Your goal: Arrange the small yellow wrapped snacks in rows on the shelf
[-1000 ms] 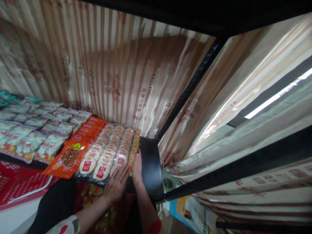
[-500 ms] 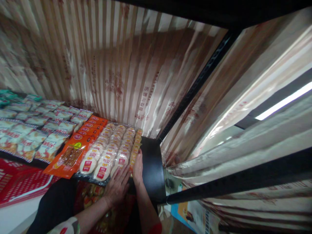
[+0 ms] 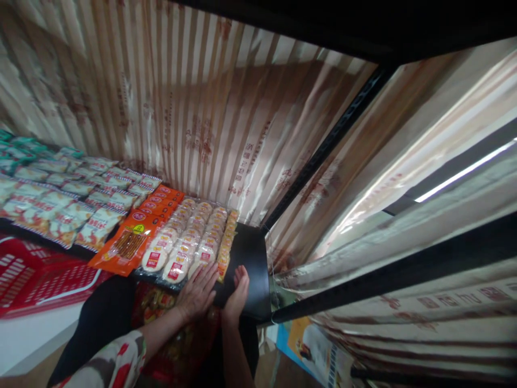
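Observation:
My left hand [image 3: 197, 293] lies with straight fingers over the near end of the rows of round white crackers [image 3: 176, 269] in clear wrappers. Its fingertips reach to the yellow snack packs [image 3: 223, 261] in the narrow row at the right. My right hand [image 3: 237, 296] is just right of those packs, above the bare black shelf, fingers raised and slightly curved, holding nothing. To the left of the crackers lie orange bags of brown sticks [image 3: 131, 242], overlapping front to back.
White snack bags [image 3: 97, 226] and green packs [image 3: 20, 151] fill the shelf's left part. A red basket [image 3: 40, 275] stands below at left. The black shelf [image 3: 252, 264] ends at a dark metal post [image 3: 327, 143]. A striped printed curtain [image 3: 218, 118] hangs behind.
My right hand has come away from the yellow packs, toward me and to the right. My left hand stays on the near end of the cracker rows. The view has shifted slightly.

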Available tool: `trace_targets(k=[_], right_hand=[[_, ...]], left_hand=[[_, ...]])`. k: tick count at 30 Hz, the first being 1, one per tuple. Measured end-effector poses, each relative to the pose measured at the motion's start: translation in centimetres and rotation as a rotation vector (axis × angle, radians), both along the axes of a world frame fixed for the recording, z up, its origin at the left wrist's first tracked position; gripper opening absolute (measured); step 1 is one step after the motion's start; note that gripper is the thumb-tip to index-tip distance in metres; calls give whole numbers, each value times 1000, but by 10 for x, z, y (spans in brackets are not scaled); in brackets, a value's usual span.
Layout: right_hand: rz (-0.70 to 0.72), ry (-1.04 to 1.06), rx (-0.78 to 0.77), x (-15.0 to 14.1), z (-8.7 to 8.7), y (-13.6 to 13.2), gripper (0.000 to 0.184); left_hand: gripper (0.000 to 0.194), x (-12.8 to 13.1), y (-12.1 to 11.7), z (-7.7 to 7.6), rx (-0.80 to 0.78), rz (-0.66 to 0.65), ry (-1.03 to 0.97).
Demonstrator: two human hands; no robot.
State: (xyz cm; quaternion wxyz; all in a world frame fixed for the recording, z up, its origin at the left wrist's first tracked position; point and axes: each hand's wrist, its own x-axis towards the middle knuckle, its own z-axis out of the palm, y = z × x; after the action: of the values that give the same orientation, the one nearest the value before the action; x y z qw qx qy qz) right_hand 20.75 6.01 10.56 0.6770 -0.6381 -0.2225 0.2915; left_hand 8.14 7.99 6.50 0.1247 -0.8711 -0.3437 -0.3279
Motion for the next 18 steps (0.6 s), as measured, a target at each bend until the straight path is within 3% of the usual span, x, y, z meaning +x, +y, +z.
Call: trace_targets(k=[4,8,11,13,16,18], right_hand=[[-46,29,-10,-24,-4,-32,55],[49,-9,-81,-46,-23,-66,45],[111,-61,-117,-56,-45,-86,44],[149,-83,-187,-59,-63,-93,45],[219,-177,-348,-61,-91,-93,44],[293,-250,-427,-65,-107,-87,38]], left_hand=[[52,-6,-2,13,-55,-62,5],[46,-16,-16,12,-69,-173,-100],[43,-36,-39,-5,-144,-181,-189],[41,-55,-55,-21,-275,-128,-210],[40,-82,-72,-45,-536,-43,-111],[41,-93,-76,-56,-787,111,-23]])
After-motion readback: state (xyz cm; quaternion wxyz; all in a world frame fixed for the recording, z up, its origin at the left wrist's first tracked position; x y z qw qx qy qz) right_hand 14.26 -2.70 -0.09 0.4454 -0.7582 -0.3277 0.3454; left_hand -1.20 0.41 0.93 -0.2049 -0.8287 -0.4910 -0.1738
